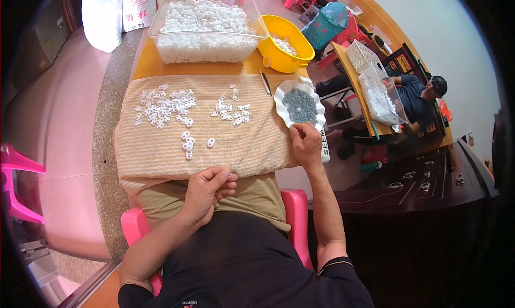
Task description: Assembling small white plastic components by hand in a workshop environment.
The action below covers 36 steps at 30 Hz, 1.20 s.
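Note:
My left hand [208,192] is closed in a pinch in front of the towel's near edge, with a bit of something small and white showing at the fingertips. At the near rim of a white scalloped plate [280,105], my right hand [307,143] has its fingers pressed together; what they hold, if anything, is hidden. Small grey pieces [299,105] are heaped on that plate. White two-holed plastic pieces lie on the striped towel [155,160]: a large pile [163,107] at left, a smaller group [230,112] in the middle, and several nearer pieces [188,144].
Behind the towel stand a clear bin [206,48] full of white pieces and a yellow basin [287,65]. A pen-like tool [265,82] lies beside the plate. White sacks [102,18] stand at far left. At right a person [416,96] sits by another bin [378,101].

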{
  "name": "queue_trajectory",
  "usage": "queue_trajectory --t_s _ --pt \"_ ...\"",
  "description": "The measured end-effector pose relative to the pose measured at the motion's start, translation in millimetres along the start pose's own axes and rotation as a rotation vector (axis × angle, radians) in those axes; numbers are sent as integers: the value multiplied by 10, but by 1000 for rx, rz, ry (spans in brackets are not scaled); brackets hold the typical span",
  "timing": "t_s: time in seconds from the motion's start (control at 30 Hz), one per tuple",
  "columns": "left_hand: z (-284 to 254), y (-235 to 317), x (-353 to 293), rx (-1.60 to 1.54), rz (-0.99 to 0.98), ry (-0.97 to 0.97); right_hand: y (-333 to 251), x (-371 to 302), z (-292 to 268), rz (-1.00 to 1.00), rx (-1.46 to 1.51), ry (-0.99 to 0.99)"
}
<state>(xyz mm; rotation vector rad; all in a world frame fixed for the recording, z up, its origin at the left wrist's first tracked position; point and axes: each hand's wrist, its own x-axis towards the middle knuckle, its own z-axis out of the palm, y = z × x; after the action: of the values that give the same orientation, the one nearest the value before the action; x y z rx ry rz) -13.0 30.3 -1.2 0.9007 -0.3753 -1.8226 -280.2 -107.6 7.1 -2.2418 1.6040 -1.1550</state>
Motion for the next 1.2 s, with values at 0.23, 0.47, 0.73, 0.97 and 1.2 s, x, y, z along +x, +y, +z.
queue_trajectory --t_s 0.23,0.47,0.73,0.97,1.2 --pt "20 10 -12 0 -2 7 32 4 22 167 138 5" --pt "21 3 -7 5 6 3 62 29 9 311 226 -8" --pt "65 -16 -73 117 104 -22 -245 -68 -52 422 511 -117" --pt "74 -48 -47 201 142 -93 -922 -330 -96 427 751 -395" --pt "63 11 -42 234 189 -148 -1177 -433 -66 235 734 -613"
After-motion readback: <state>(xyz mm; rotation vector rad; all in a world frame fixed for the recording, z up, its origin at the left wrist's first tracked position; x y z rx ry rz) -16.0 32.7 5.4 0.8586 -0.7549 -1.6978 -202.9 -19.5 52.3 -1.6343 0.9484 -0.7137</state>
